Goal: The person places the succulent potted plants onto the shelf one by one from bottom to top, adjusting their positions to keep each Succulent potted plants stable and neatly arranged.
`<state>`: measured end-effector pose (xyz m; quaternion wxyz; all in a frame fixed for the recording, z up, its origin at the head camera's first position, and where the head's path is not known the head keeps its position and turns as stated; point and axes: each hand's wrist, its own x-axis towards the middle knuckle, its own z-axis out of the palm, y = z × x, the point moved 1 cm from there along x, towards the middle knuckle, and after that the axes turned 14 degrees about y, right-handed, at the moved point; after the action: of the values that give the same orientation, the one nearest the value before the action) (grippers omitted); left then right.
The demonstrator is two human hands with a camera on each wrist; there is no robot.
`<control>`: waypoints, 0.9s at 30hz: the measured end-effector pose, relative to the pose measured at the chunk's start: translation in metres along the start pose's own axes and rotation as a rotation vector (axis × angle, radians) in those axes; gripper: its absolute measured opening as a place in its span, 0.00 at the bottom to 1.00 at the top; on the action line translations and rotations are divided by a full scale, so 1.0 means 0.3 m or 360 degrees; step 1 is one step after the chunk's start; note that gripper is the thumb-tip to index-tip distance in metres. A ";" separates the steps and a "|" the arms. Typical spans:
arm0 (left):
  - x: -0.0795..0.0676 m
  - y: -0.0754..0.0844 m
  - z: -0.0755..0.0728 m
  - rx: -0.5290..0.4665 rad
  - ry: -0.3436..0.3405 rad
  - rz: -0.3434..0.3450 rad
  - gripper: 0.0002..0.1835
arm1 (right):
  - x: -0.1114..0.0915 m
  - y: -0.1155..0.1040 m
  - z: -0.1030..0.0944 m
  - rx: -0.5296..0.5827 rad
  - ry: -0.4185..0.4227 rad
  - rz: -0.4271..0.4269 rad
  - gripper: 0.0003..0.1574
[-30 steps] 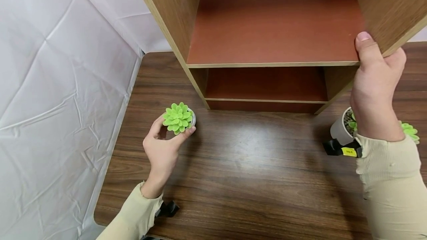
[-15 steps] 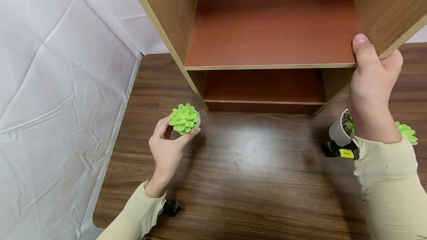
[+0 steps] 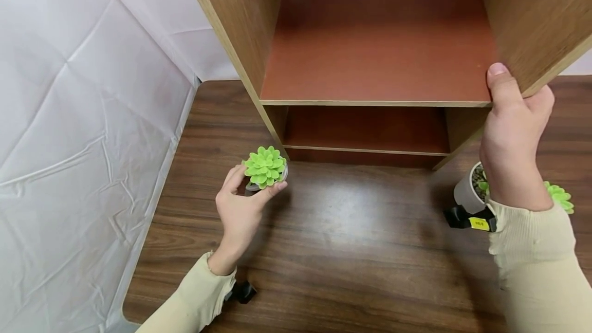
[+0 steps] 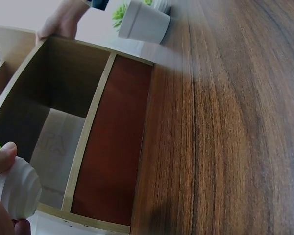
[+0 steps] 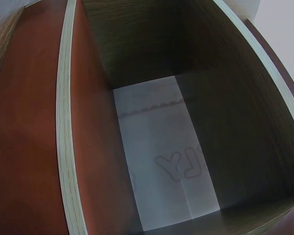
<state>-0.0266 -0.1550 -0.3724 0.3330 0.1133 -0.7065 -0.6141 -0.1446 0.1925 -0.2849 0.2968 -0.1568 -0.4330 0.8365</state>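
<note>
In the head view, my left hand holds a small potted succulent with bright green leaves, thumb on one side and fingers on the other. It is left of the lower front of a wooden shelf unit with red-brown boards. The plant's white ribbed pot shows in the left wrist view. My right hand grips the unit's right side panel where the middle board meets it, thumb on the board. The right wrist view looks into a compartment; no fingers are plainly visible there.
A white pot with gravel and green leaves stands right of the unit, partly behind my right wrist. Another green succulent shows past that wrist. The wood-grain table ends at a white sheet-covered wall on the left.
My left hand has carried the succulent to the right, closer to the unit's lower left corner. The right hand keeps its grip. The whole scene sits slightly lower in the head view.
</note>
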 end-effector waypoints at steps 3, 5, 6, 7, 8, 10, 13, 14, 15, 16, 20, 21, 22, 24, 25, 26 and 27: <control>-0.002 0.002 0.011 0.0000 -0.0008 -0.0019 0.30 | 0.000 0.002 -0.008 -0.0008 -0.0003 0.0002 0.19; -0.004 0.012 0.020 0.0015 -0.0013 -0.0018 0.30 | 0.000 0.004 -0.012 -0.0032 -0.0008 -0.0005 0.18; -0.005 0.025 0.026 0.0029 -0.0017 -0.0011 0.30 | 0.000 0.005 -0.013 -0.0038 -0.0007 -0.0005 0.18; -0.006 0.038 0.032 0.0038 -0.0022 -0.0010 0.30 | 0.000 0.007 -0.013 -0.0042 -0.0006 -0.0005 0.18; -0.006 0.053 0.037 0.0054 -0.0025 -0.0007 0.29 | 0.000 0.008 -0.014 -0.0049 -0.0006 -0.0011 0.17; -0.006 0.081 0.048 0.0075 -0.0030 -0.0014 0.29 | 0.000 0.011 -0.014 -0.0058 -0.0002 -0.0015 0.17; -0.002 0.104 0.061 0.0124 -0.0028 -0.0035 0.30 | 0.000 0.015 -0.014 -0.0072 -0.0001 -0.0023 0.16; -0.001 0.106 0.064 0.0142 -0.0025 -0.0045 0.31 | 0.000 0.017 -0.014 -0.0080 0.0002 -0.0033 0.16; 0.000 0.105 0.067 0.0148 -0.0027 -0.0057 0.31 | 0.001 0.018 -0.014 -0.0087 0.0001 -0.0031 0.16; 0.001 0.092 0.069 0.0153 -0.0026 -0.0069 0.32 | 0.001 0.019 -0.015 -0.0092 0.0003 -0.0032 0.16; 0.001 0.025 0.075 0.0139 -0.0015 -0.0144 0.34 | 0.001 0.024 -0.013 -0.0114 0.0013 -0.0055 0.15; 0.001 0.006 0.076 0.0118 -0.0011 -0.0157 0.35 | 0.002 0.025 -0.013 -0.0115 0.0014 -0.0054 0.14; 0.002 -0.011 0.077 0.0105 -0.0004 -0.0171 0.35 | 0.002 0.025 -0.012 -0.0114 0.0015 -0.0058 0.14; 0.002 -0.021 0.082 0.0079 0.0004 -0.0184 0.36 | 0.003 0.026 -0.011 -0.0122 0.0011 -0.0060 0.14; 0.002 -0.022 0.085 0.0067 0.0005 -0.0185 0.36 | 0.004 0.026 -0.010 -0.0121 0.0014 -0.0058 0.14; 0.002 -0.025 0.089 0.0062 0.0003 -0.0179 0.35 | 0.006 0.026 -0.010 -0.0121 0.0017 -0.0059 0.14; 0.002 -0.027 0.092 0.0064 0.0001 -0.0175 0.35 | 0.006 0.027 -0.010 -0.0119 0.0015 -0.0062 0.14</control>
<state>-0.0458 -0.1351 -0.3804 0.2967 0.1589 -0.7113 -0.6171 -0.1473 0.1919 -0.2931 0.3090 -0.1631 -0.4656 0.8131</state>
